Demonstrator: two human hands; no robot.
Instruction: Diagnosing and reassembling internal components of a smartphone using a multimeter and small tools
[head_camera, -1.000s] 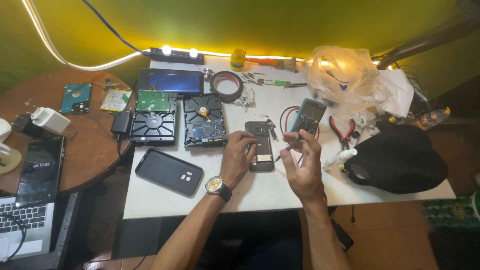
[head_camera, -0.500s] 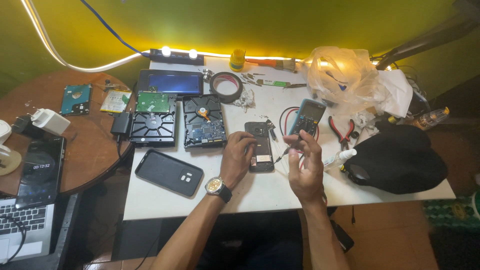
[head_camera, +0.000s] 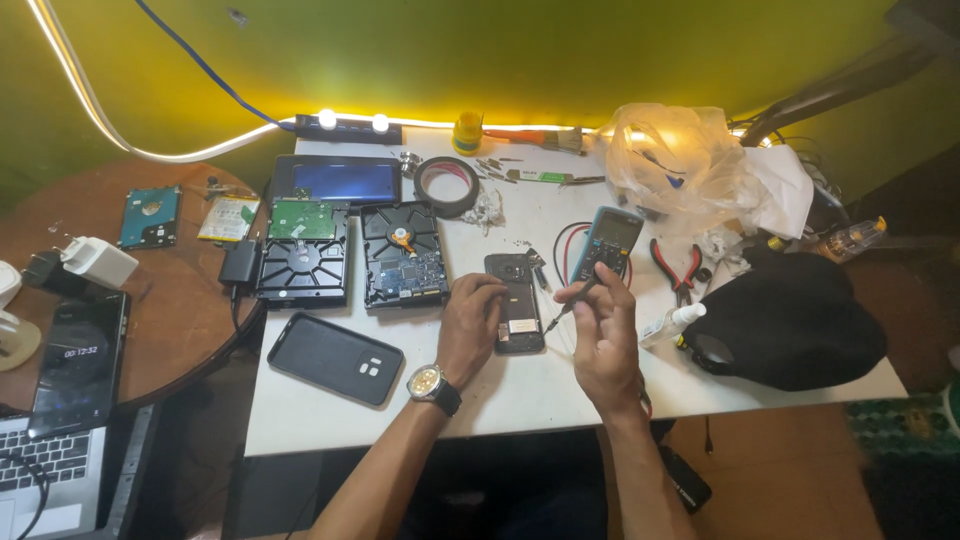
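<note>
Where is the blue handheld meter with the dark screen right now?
The blue handheld meter lies on the white table, just beyond the right hand, left of the red-handled pliers.

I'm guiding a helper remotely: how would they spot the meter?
Start at the white table. Just beyond the right hand, beside the opened phone, lies the multimeter. It is the only grey-blue handheld with a small screen and red and black leads.

Left hand (head_camera: 470, 325), watch on its wrist, rests curled against the opened phone (head_camera: 518, 302). Right hand (head_camera: 605, 335) hovers just right of that phone, fingers pinched together, forearm angled up.
</note>
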